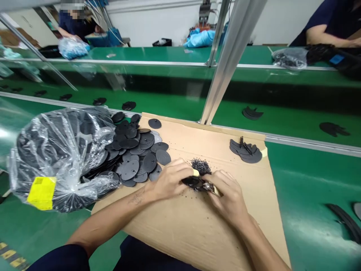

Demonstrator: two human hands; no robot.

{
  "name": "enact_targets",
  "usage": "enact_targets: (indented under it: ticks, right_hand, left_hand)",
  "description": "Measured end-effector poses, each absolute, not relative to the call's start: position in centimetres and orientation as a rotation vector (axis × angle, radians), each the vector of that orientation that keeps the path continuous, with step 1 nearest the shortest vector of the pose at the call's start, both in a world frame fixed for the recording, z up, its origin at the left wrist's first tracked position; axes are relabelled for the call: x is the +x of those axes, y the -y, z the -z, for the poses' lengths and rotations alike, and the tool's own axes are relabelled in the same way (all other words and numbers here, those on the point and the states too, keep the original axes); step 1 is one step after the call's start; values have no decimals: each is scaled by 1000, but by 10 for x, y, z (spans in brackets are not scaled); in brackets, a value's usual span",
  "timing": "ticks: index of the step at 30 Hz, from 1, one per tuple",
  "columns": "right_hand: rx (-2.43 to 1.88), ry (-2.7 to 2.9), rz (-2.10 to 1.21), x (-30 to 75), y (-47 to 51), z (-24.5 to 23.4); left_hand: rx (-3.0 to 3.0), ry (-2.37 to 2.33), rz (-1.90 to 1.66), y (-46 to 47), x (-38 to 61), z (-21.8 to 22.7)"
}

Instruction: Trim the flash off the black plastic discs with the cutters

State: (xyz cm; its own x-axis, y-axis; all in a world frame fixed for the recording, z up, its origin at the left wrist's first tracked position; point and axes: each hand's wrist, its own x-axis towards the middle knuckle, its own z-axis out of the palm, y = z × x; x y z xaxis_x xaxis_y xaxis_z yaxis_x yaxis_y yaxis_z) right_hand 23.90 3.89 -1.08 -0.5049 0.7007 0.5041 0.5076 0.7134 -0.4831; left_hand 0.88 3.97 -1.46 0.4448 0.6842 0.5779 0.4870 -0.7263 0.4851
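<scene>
My left hand [170,180] pinches a dark black plastic piece [192,182] over the cardboard sheet [180,229]; a pale yellow cover sits on one fingertip. Closed around a pair of nippers [209,187], my right hand [229,195] has the metal jaws against or very near that piece. Fingers partly hide both, so the piece's full shape does not show. Just beyond lies a heap of small black trimmings [200,165]. On the left spreads a pile of black oval discs [131,169], and at the right a small stack of curved black parts [249,153].
A clear plastic bag [56,146] of black discs, with a yellow label [42,193], lies left. Beyond the cardboard runs a green conveyor belt [169,103] carrying black parts. A metal post [225,71] rises ahead. Two people are across the line.
</scene>
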Motion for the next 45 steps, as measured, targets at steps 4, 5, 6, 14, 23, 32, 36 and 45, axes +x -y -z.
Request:
enact_targets:
  ticks: [4,5,6,14,23,32,36,45]
  right_hand:
    - [-841,2152,-197,235,-38,10]
    - [-830,2148,-161,234,-38,10]
    - [-816,2148,-123,234,-39,10]
    - [-992,2161,40,234,-40,19]
    - [-1031,2164,67,232,-33,24]
    - [-1043,2212,32,229,-29,27]
    - [-1041,2224,25,227,-28,28]
    - [-1019,2224,16,230,-32,23]
  left_hand:
    - [2406,-870,-906,-46,4,-11]
    - [2407,-848,-822,-49,2,-19]
    - [2413,-832,-756,-52,1,-27]
    - [2644,-1119,-260,-145,-31,-71]
    - [2352,-2010,-236,-263,-74,-37]
    - [2032,-2211,-95,-280,-110,-2]
    - [1979,-2204,-94,-287,-111,1]
    - [1973,-2235,-139,-288,-117,0]
